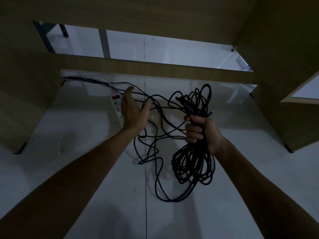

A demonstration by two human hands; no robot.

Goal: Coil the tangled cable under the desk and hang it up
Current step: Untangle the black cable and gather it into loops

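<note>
Right hand (203,130) fingers clenched round thin, looped black cable (191,163); left hand (133,112) fingers loose.

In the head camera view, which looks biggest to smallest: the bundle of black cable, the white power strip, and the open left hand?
1. Cable bundle, clearly the largest.
2. Left hand and power strip: unsure, since the hand is nearer and hides part of the strip.

Both bare arms reach forward and down. The right hand (202,131) is a tight fist, fingers curled round a bundle of cable (193,163). The left hand (133,109) is spread, palm inward, fingers relaxed, gripping nothing.
</note>
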